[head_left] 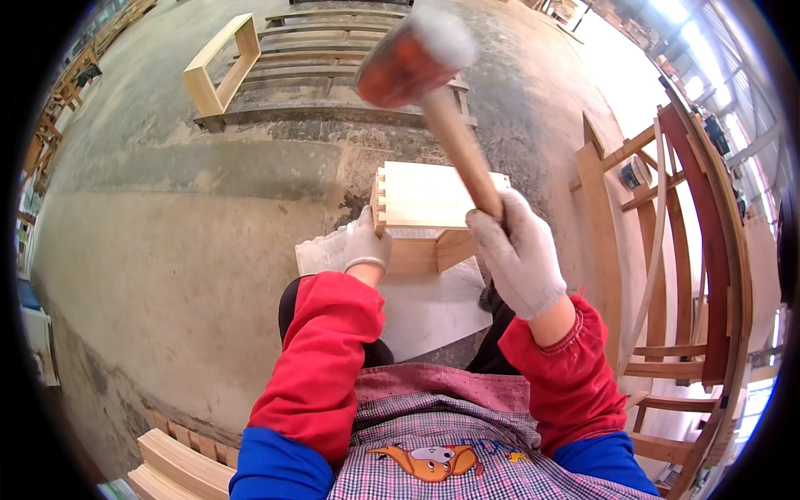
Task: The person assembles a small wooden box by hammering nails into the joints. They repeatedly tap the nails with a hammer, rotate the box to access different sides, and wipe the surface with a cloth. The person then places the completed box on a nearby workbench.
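My right hand (523,250), in a white glove, is closed round the wooden handle of a mallet (461,146). The mallet is raised above a pale wooden drawer box (425,193), its red and whitish head blurred by motion. Interlocking finger joints show along the box's left corner. My left hand (367,242), also gloved, grips the box at that left edge, its fingers partly hidden behind the wood. Under the box lies a light sheet (425,321) on the floor, between my knees.
A rectangular wooden frame (200,83) stands on a slatted pallet (317,58) at the far left. To the right is a wooden rack (725,250) with a small tub (635,173) beside it. Stacked boards (179,467) lie at the lower left.
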Available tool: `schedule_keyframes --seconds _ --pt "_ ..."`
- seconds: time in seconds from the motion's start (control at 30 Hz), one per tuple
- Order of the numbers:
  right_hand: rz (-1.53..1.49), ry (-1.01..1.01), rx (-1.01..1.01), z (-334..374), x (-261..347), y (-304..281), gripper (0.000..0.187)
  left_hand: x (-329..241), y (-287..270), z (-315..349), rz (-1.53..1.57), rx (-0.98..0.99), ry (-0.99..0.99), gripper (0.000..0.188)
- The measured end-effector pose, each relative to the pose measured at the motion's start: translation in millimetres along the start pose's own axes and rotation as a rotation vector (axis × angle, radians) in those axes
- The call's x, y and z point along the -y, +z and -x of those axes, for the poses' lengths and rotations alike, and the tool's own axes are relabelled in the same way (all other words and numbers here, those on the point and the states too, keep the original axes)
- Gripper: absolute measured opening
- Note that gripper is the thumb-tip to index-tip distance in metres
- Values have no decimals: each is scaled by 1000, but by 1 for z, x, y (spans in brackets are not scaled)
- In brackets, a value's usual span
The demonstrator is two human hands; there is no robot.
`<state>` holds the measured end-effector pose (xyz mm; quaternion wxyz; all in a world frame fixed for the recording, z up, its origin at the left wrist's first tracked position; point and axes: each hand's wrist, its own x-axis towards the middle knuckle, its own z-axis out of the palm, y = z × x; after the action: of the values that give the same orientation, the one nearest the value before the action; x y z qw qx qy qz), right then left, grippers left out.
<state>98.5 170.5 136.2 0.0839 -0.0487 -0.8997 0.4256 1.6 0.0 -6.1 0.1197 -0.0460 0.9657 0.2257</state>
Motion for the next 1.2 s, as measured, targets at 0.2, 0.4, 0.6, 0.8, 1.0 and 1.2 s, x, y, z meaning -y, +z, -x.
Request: schedule_keyframes --seconds 0.2,0.4,0.6,0.8,1.0,1.2 --pt "549 260 286 10 -13 29 34 2 2 4 178 8 41 62" --pt "247 87 132 22 -8 -18 32 23 48 -23 409 -40 81 61" --pt "93 5 -45 46 -6 21 29 30 71 -33 410 -145 113 52" --pt "458 51 228 33 -71 44 30 27 55 -19 304 -50 97 43" --pt "289 109 236 36 -60 44 31 26 42 -26 261 -112 161 50" --pt "131 83 173 35 -9 -5 28 20 45 -37 262 -205 181 58"
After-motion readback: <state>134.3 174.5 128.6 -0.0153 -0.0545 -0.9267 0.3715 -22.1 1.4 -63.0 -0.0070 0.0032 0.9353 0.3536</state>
